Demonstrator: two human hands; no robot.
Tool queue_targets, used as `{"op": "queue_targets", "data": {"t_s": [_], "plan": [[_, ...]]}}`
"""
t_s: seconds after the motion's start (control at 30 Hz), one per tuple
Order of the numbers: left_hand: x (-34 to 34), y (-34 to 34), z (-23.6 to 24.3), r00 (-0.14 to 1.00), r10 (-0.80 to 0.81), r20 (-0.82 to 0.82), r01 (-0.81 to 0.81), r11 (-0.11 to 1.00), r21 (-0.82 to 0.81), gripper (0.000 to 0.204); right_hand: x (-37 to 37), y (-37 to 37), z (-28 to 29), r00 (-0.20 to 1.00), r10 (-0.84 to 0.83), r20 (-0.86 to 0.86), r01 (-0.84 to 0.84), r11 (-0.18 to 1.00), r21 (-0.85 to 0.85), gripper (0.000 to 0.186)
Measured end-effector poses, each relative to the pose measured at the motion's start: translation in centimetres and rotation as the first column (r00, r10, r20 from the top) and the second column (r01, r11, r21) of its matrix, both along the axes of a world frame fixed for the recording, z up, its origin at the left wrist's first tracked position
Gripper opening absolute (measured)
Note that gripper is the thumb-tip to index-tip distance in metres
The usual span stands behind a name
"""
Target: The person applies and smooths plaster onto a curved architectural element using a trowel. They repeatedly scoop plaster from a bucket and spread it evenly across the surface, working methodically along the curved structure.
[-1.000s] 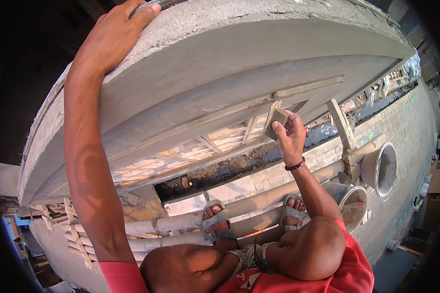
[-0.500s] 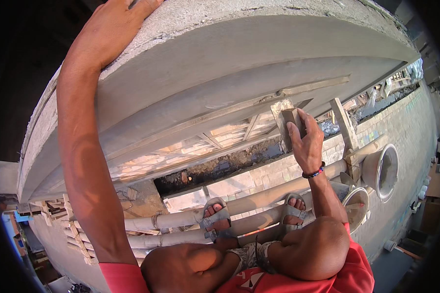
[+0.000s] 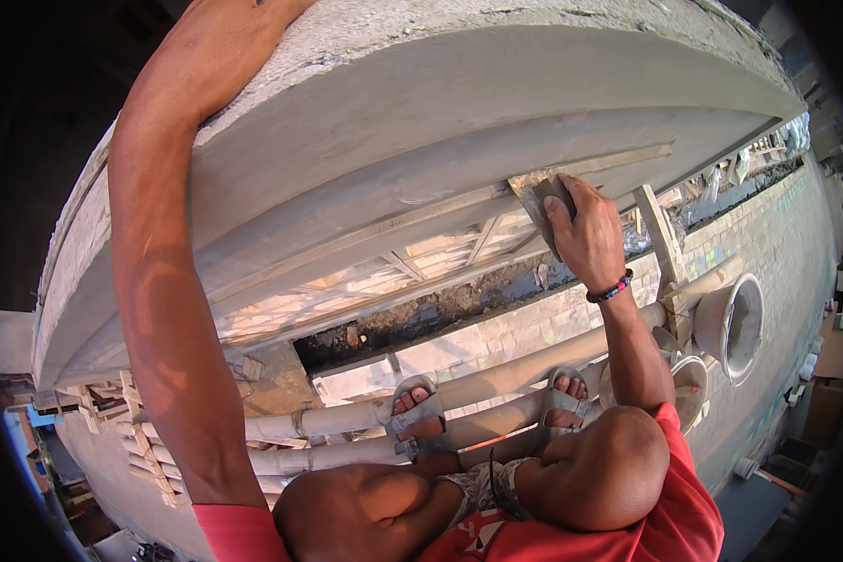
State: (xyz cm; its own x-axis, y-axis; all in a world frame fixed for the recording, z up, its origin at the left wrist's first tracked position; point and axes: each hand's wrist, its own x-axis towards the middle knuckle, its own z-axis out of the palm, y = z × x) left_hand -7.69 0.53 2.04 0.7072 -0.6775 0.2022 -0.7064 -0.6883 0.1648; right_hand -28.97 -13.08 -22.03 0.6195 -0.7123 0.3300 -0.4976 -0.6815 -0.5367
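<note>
My left hand (image 3: 197, 56) lies over the rough top edge of the curved concrete slab (image 3: 459, 75), its fingers mostly cut off by the top of the frame. My right hand (image 3: 586, 231) grips the block handle of a flat, plaster-smeared float (image 3: 537, 204), which is raised against a narrow strip moulding (image 3: 609, 161) on the slab's plastered side. My two sandalled feet (image 3: 412, 407) rest on round poles (image 3: 487, 379) below me, with my bent knees near the lower edge.
Two plaster-stained buckets (image 3: 727, 328) hang at the right beside an upright timber (image 3: 663, 244) tied to the poles. Far below are a dark trench (image 3: 351, 337), paving (image 3: 768, 225) and timber framing (image 3: 150, 450) at the left.
My right hand has moved right, then upward with the float, which now sits higher against the moulding. My left hand and forearm have shifted slightly left and up along the slab.
</note>
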Motion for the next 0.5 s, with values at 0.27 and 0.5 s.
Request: {"op": "queue_targets", "data": {"t_s": [0.27,0.5], "plan": [[7.4,-0.2,-3.3,0.964,-0.195,0.18,0.216,0.971,-0.104,0.072,5.3,7.2,0.0,0.948,0.317,-0.023,-0.314,0.945,0.087,0.034],[11.1,0.5,-4.8,0.966,-0.163,0.201,0.19,0.974,-0.123,0.079,1.4,4.3,1.2,0.965,0.198,0.171,-0.238,0.937,0.257,0.038]]}}
